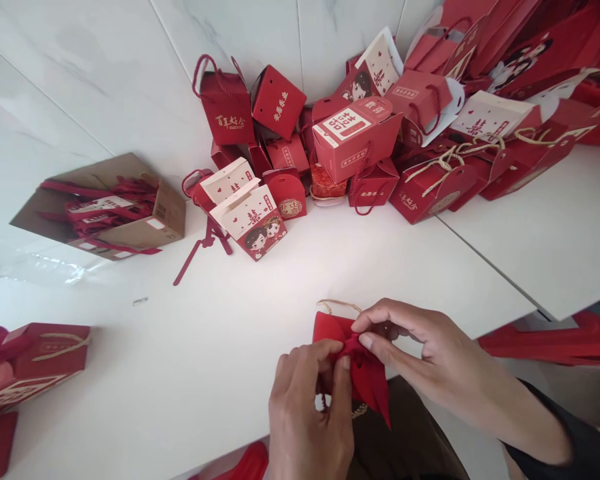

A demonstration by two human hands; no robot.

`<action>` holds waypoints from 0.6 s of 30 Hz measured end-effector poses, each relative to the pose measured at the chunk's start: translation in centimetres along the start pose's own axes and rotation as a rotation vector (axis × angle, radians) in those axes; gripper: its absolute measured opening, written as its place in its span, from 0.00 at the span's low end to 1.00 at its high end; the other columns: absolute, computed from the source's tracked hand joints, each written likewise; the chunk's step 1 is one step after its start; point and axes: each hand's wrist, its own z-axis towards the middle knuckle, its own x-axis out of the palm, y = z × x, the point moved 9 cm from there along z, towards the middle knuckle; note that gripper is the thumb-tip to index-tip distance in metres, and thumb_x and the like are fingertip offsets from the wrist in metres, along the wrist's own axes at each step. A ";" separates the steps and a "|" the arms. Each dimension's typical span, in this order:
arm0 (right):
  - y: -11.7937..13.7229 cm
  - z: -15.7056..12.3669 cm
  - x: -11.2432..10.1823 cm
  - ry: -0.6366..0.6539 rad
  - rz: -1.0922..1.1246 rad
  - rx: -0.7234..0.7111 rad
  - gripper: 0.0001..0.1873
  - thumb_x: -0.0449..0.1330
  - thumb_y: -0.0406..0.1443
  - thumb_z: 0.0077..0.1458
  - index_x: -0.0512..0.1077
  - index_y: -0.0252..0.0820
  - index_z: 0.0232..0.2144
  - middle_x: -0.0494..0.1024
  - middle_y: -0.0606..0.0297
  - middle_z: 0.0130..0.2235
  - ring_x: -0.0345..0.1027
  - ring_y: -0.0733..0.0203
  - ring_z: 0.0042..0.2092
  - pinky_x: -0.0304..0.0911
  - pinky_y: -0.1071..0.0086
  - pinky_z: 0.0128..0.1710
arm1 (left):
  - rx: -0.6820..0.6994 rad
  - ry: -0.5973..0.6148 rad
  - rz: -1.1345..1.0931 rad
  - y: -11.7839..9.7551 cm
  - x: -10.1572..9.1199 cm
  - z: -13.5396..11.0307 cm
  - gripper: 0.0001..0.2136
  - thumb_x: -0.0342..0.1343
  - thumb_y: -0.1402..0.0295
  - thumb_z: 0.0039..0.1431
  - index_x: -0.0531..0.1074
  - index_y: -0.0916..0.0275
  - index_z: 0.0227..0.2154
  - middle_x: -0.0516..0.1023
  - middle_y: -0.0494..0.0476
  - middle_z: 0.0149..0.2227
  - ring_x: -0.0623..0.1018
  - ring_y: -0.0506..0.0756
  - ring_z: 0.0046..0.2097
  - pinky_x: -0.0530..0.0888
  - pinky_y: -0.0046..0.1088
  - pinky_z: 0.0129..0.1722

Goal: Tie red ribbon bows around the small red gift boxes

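Observation:
Near the table's front edge is a small red gift box (325, 327) with a tan cord handle (337, 303). A dark red ribbon bow (363, 357) lies over it, one pointed tail hanging down toward the lower right. My left hand (307, 400) pinches the bow's left part between thumb and fingers. From the right, my right hand (415, 347) grips the ribbon by the knot with thumb and index finger. Both hands almost meet at the bow's middle. My fingers and the ribbon cover much of the box.
Many red gift boxes (357, 143) are heaped along the tiled wall. An open cardboard box (173, 213) at the left holds ribbons. A loose ribbon (187, 263) lies beside a white-and-red box (255, 220). More red boxes (55, 357) stand at the left edge.

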 end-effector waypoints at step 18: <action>-2.2 0.3 -1.1 -0.039 0.025 0.089 0.14 0.58 0.49 0.65 0.76 0.49 0.36 0.80 0.66 0.34 0.73 0.57 0.36 0.67 0.70 0.27 | -0.206 0.057 0.081 3.1 -0.8 -1.5 0.11 0.47 0.62 0.67 0.63 0.56 0.28 0.66 0.50 0.24 0.68 0.54 0.29 0.59 0.28 0.24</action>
